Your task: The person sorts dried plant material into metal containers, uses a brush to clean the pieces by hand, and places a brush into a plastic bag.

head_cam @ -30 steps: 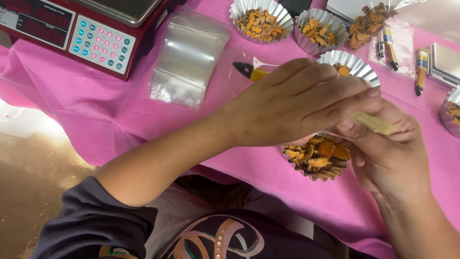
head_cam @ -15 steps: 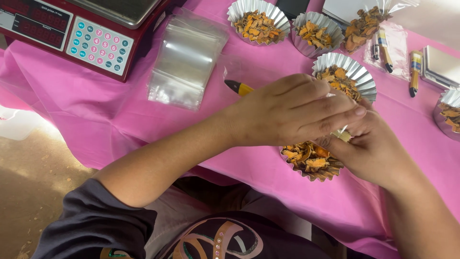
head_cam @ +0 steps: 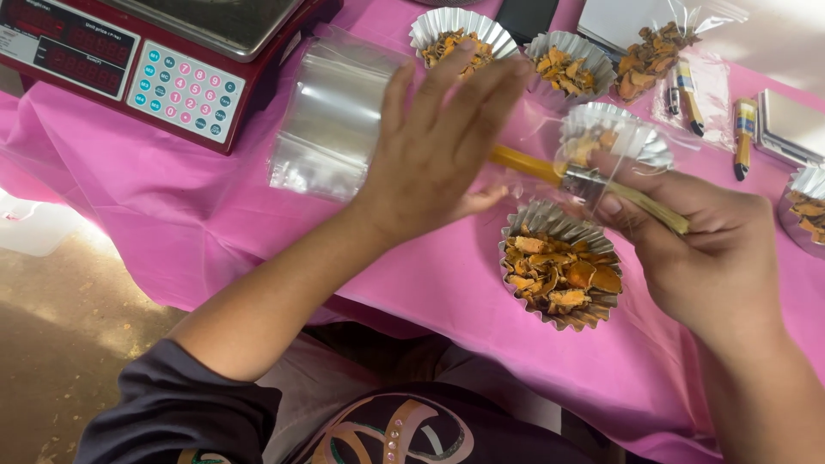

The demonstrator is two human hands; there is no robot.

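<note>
Head view: right hand (head_cam: 713, 258) fingers clamp a yellow-handled brush (head_cam: 584, 180) just above the foil cup (head_cam: 563, 266); left hand (head_cam: 443, 146) hovers beside it, fingers spread. A bagging step, seemingly; steadiness matters.

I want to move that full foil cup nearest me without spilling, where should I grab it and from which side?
Grip the foil cup by its fluted rim on opposite sides, coming straight down from above. It sits upright and heaped with orange pieces, and the thin pleated wall likely crumples if squeezed low. The near edge is free; the right hand hovers over the far side.
</note>
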